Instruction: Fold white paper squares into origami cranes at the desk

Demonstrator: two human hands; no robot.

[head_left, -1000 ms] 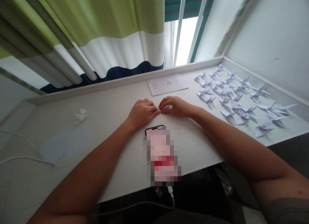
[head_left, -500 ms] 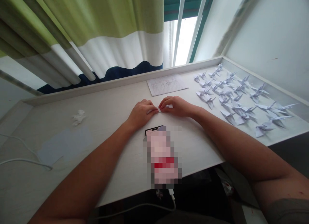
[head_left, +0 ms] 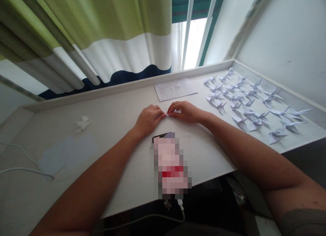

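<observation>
Near the middle of the desk, my left hand [head_left: 150, 118] and my right hand [head_left: 184, 111] meet fingertip to fingertip. Between them is a small piece of folded white paper [head_left: 167, 115], mostly covered by the fingers. Both hands pinch it, one from each side, low over the desk top. A bit of white also shows under the right fingers. Closer to me than the hands lies a phone [head_left: 169, 161], its screen blurred out, with a cable plugged into its near end.
Several folded paper cranes [head_left: 251, 90] stand at the right. A printed sheet [head_left: 175, 89] lies behind my hands. Leftward are a crumpled tissue [head_left: 83, 124], pale paper sheets [head_left: 67, 152] and a white cable [head_left: 28, 169]. A raised rim [head_left: 114, 90] borders the desk's back.
Both hands stay in nearly the same place, with only slight finger movement at the paper. The whole view has shifted a little.
</observation>
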